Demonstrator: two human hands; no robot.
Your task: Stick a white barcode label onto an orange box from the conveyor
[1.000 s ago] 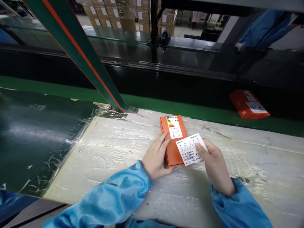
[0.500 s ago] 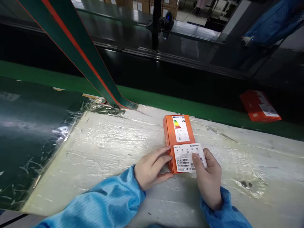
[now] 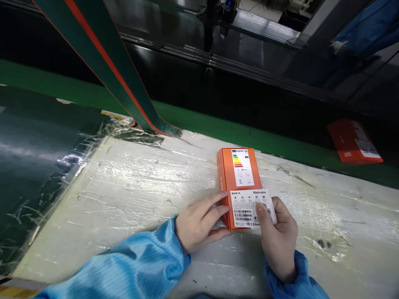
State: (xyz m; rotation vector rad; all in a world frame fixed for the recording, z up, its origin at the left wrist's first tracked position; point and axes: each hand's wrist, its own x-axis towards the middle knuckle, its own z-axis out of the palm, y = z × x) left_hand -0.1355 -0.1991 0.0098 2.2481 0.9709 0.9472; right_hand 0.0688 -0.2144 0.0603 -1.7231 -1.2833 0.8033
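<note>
An orange box [image 3: 237, 182] lies flat on a plastic-wrapped white worktop [image 3: 131, 195], its long axis running away from the person, tilted slightly left at the far end; an energy-rating sticker [image 3: 242, 167] covers the far half. The left hand [image 3: 199, 222] rests against the box's near left edge, fingers [image 3: 215, 201] extended and loosely spread along its side, gripping nothing. The right hand [image 3: 277, 236] presses a white barcode label [image 3: 252, 207] onto the box's near half, thumb on the label and fingers curled behind the box's right edge. Beyond the fingertips runs a green conveyor belt [image 3: 218, 128]; a second orange box [image 3: 353, 141] sits on it far right; a slanted green strut [image 3: 102, 66] rises far left.
</note>
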